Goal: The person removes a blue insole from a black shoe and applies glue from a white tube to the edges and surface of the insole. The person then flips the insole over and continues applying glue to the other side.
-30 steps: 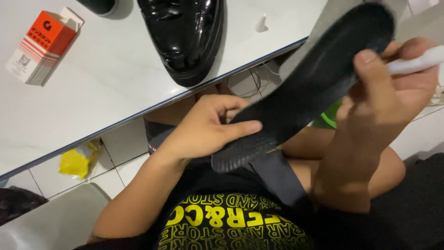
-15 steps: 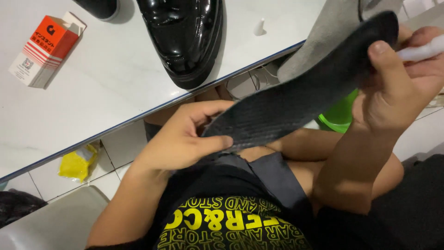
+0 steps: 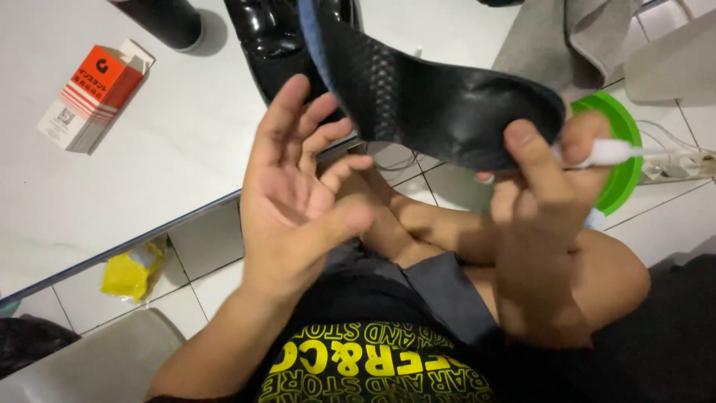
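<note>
My right hand [image 3: 548, 175] grips the heel end of a black shoe insole [image 3: 425, 93], which points up and to the left toward the table. The same hand also pinches a thin white tube [image 3: 619, 153] between its fingers. My left hand [image 3: 298, 186] is open, palm up, fingers spread just below the textured front part of the insole, not holding it. A glossy black shoe [image 3: 272, 45] stands on the white table [image 3: 171, 164], partly hidden behind the insole and my left fingers.
An orange and white carton [image 3: 93, 93] lies on the table at the left, and a dark round object [image 3: 164, 19] stands at the top. A green lid [image 3: 619, 145], a grey cloth [image 3: 574, 37], and a yellow wrapper [image 3: 130, 272] are on the tiled floor.
My left hand has let go of the insole and opened. My right hand swung the insole's front end up and left, over the shoe.
</note>
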